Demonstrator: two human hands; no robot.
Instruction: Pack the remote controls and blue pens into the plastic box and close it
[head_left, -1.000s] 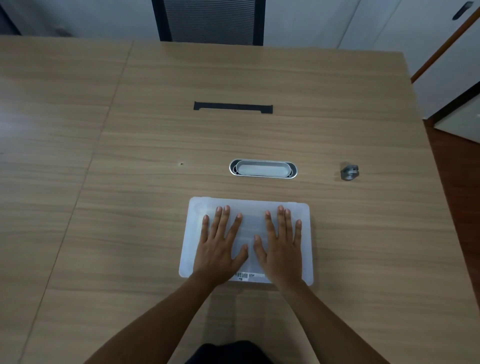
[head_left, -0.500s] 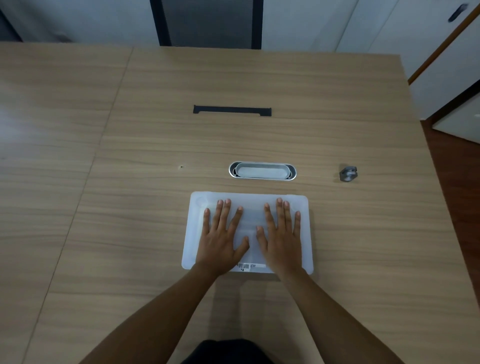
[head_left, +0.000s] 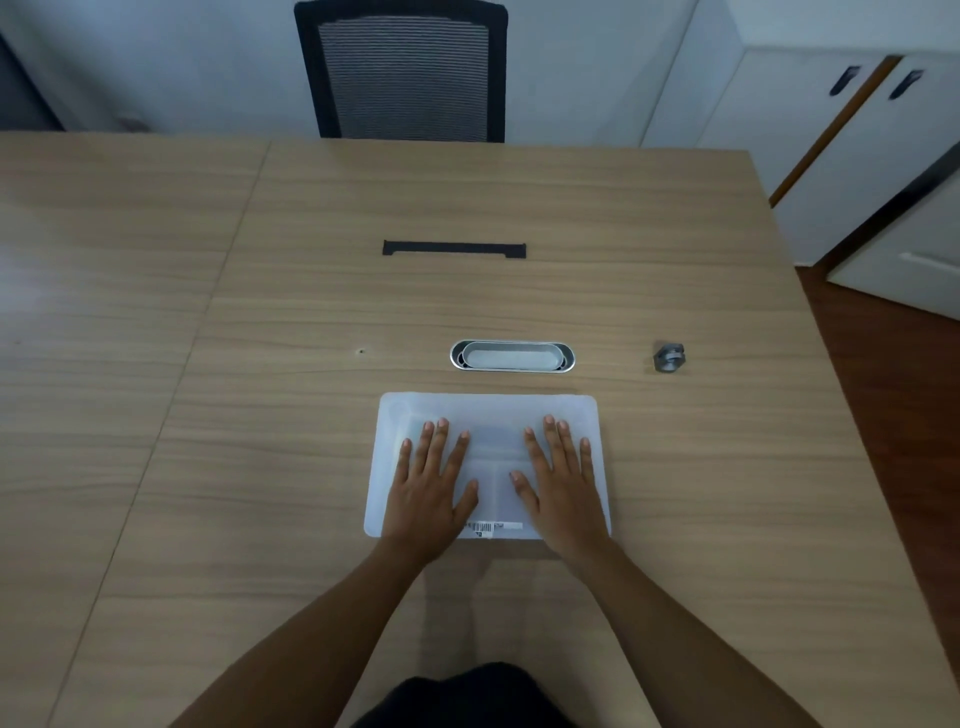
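The translucent white plastic box (head_left: 488, 410) lies on the wooden table in front of me with its lid on. A barcode label (head_left: 488, 528) shows at its near edge. My left hand (head_left: 428, 480) rests flat on the left half of the lid, fingers spread. My right hand (head_left: 563, 480) rests flat on the right half, fingers spread too. Faint dark shapes show through the lid between my hands; I cannot tell what they are. No remote controls or blue pens lie outside the box.
Beyond the box sit an oval metal cable grommet (head_left: 512, 356) and a black cable slot (head_left: 454, 249). A small grey metal part (head_left: 669, 357) lies at the right. A mesh office chair (head_left: 402, 70) stands at the far edge, white cabinets (head_left: 852, 156) to the right.
My hands have slid a little apart on the lid and stay flat on it. The camera has tilted up, showing more of the chair.
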